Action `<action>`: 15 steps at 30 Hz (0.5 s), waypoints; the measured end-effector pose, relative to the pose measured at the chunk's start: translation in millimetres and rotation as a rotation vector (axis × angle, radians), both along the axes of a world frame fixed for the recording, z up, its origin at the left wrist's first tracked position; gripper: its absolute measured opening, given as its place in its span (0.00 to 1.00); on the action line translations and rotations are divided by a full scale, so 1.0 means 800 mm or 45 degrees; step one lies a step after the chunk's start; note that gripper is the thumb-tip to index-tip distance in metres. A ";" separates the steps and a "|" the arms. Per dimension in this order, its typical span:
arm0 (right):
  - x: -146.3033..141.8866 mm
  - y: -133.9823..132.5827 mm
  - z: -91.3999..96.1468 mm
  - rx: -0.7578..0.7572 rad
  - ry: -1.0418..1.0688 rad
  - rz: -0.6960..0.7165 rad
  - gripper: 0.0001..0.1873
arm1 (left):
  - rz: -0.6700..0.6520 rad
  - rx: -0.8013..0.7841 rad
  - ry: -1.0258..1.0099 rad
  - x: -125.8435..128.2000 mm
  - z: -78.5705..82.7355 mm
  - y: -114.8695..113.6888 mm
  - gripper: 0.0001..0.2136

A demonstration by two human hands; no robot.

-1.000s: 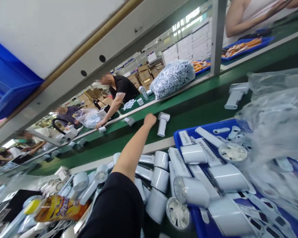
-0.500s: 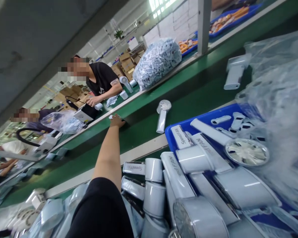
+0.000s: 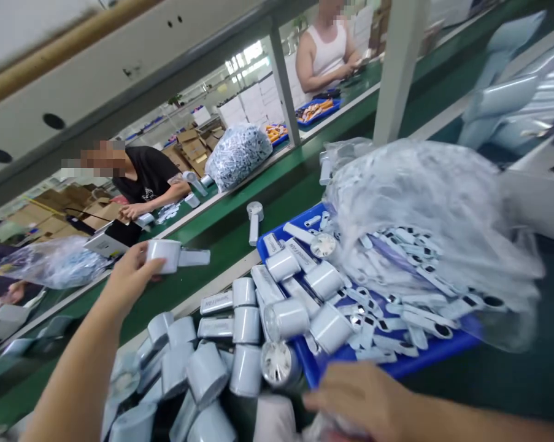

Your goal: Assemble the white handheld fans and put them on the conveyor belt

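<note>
- My left hand (image 3: 136,270) grasps a fan (image 3: 164,255) by its round head, thumb on the side facing me.
- I see that fan against the green belt (image 3: 226,239), between its near and far edges. Its long axis runs sideways, nearly level, handle pointing right, towards the far-left corner of the blue tray (image 3: 435,356).
- My right hand (image 3: 364,393) is blurred at the tray's near-left corner, well apart from the fan, which lies beyond it to the left. I cannot tell whether it grips anything; a pale thing (image 3: 274,420) lies just beside it.
- Between my hands, a fan pile (image 3: 246,325) fills the space left of the tray.
- A loose fan (image 3: 254,224) lies on the belt near the tray's far-left corner.
</note>
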State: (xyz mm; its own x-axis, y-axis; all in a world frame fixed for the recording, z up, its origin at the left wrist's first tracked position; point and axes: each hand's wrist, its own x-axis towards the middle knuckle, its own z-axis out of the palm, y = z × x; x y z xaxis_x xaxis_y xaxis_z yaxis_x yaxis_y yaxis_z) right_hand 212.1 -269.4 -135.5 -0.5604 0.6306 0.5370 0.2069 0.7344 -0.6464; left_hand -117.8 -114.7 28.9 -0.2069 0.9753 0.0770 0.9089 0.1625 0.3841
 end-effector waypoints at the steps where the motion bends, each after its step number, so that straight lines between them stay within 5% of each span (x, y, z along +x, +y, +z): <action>1: 0.001 0.008 0.008 0.013 0.023 -0.066 0.19 | -0.113 0.058 -0.252 0.015 0.010 -0.039 0.28; 4: 0.002 0.027 0.032 0.064 0.058 -0.243 0.38 | -0.197 0.077 -0.767 0.071 0.014 -0.150 0.33; 7: 0.003 0.027 0.053 0.076 0.011 -0.009 0.48 | -0.198 -0.044 -1.100 0.126 -0.008 -0.229 0.36; 10: 0.006 0.009 0.058 -0.163 -0.043 0.231 0.35 | -0.191 0.028 -1.310 0.153 -0.034 -0.262 0.31; 15: 0.013 -0.017 0.045 -0.595 0.022 0.090 0.30 | -0.055 0.743 -1.495 0.136 -0.066 -0.270 0.12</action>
